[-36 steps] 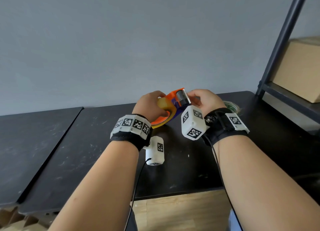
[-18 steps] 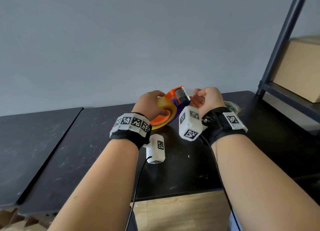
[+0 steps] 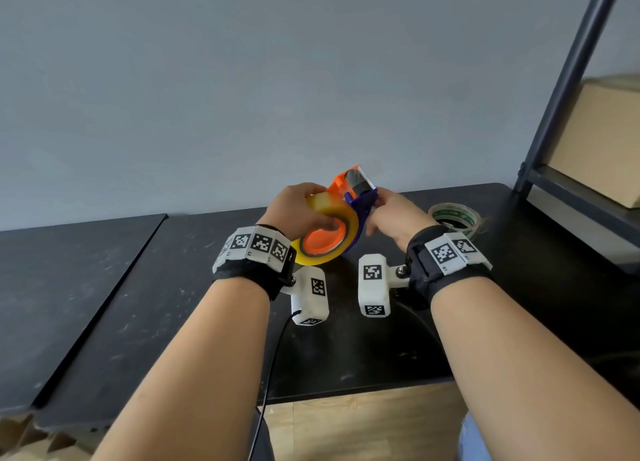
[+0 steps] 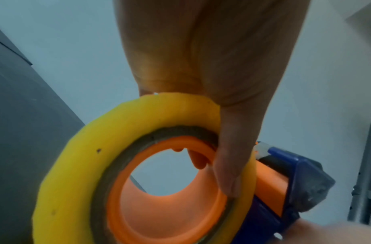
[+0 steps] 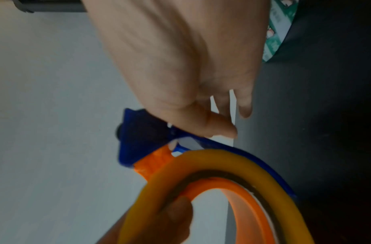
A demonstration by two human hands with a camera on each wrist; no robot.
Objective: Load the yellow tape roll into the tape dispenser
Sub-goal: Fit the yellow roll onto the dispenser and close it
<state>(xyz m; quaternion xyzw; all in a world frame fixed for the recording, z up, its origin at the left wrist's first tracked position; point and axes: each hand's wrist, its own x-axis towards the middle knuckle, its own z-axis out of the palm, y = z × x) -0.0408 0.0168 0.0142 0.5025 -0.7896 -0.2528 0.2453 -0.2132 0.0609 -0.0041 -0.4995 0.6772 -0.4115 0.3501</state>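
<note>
The yellow tape roll (image 3: 350, 218) sits around the orange hub (image 3: 323, 242) of the orange-and-blue tape dispenser (image 3: 362, 199), which is held tilted above the black table (image 3: 138, 287). My left hand (image 3: 304, 208) grips the roll, thumb on its near face and fingers over its rim. In the left wrist view the thumb lies across the roll (image 4: 76, 165) by the hub (image 4: 159, 214). My right hand (image 3: 388, 211) pinches the dispenser's blue frame (image 5: 138, 132) just below the cutter head, its thumb (image 5: 220, 127) on the frame's edge next to the roll (image 5: 222, 158).
A clear tape roll with green print (image 3: 453, 216) lies on the table behind my right hand. A black shelf post (image 3: 568, 80) and a cardboard box (image 3: 602, 142) stand at the right. A second black tabletop (image 3: 52, 287) adjoins on the left.
The dispenser has risen and tipped, so the roll's face now turns toward me. My right hand left the cutter head, came away briefly, and now pinches the blue frame lower down.
</note>
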